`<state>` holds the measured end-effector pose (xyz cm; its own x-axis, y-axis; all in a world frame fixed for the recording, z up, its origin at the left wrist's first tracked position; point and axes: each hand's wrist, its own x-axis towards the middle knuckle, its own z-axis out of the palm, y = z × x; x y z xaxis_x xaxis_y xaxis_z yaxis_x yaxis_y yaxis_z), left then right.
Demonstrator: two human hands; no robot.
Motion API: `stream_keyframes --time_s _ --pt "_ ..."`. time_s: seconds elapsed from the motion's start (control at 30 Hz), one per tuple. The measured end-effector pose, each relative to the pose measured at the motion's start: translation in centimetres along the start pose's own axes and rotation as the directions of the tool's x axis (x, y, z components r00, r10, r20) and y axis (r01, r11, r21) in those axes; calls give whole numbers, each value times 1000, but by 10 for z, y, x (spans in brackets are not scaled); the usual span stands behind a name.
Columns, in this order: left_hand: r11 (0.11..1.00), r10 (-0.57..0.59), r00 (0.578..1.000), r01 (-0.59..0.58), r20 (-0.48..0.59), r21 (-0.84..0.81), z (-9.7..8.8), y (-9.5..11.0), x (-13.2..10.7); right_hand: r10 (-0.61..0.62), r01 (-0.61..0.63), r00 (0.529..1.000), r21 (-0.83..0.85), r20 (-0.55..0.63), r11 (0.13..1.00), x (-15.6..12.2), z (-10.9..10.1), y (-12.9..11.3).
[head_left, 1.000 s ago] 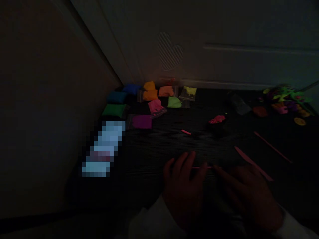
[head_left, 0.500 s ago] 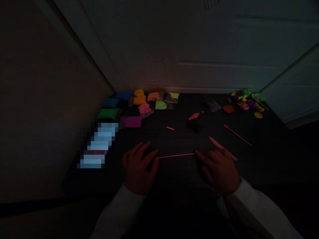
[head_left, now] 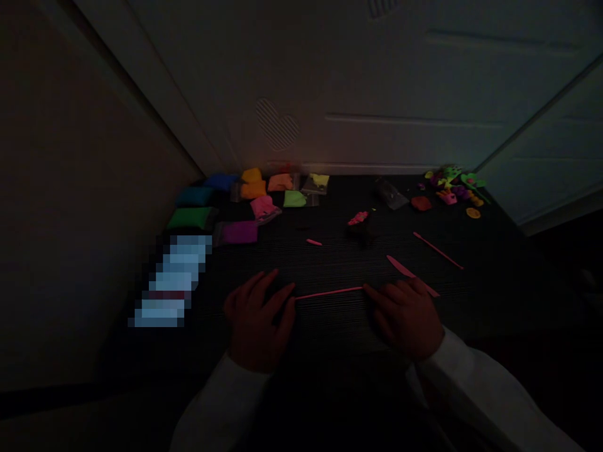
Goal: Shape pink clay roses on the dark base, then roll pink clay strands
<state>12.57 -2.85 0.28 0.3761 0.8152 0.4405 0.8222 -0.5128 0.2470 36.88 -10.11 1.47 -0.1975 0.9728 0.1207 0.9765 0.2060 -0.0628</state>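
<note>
A thin, straight pink strand (head_left: 330, 292), apparently of modelling clay, lies across the dark table between my hands. At its left end, the thumb and index finger of my left hand (head_left: 259, 320) are apart, with the other fingers spread on the table. My right hand (head_left: 407, 317) has its index finger stretched out so that the tip touches the strand's right end; its other fingers are loosely bent and its thumb is partly in shadow. Just beyond the right knuckles lies a pink plastic knife (head_left: 400, 266), partly covered by that hand. Farther right is a slim pink tool (head_left: 438, 250).
A short pink piece (head_left: 314, 242) and a dark lump with pink bits (head_left: 358, 218) lie beyond the strand. Several coloured clay packets, a purple one (head_left: 240, 232) among them, line the back left. A blurred-out lit screen (head_left: 172, 282) is at left, small clay figures (head_left: 455, 185) at back right.
The whole view has shifted slightly, so things appear a little farther left. My hands keep nearly the same pose at the strand's two ends.
</note>
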Motion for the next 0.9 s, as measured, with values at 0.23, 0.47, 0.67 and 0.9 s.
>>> stream_keyframes --time_s 0.23,0.47,0.67,0.9 --pt "1000 -8 1000 8 21 -9 -2 1 1 -5 7 998 35 -69 999 0 -2 2" --pt "1000 14 999 -13 45 -12 -1 1 1 1 3 997 38 -81 999 -2 -1 3" --pt "999 38 998 -37 46 -4 -1 3 0 -19 19 1000 19 2 1000 1 -2 0" --pt "999 47 997 -47 55 4 0 2 0 -23 23 1000 18 4 1000 2 -3 -1"
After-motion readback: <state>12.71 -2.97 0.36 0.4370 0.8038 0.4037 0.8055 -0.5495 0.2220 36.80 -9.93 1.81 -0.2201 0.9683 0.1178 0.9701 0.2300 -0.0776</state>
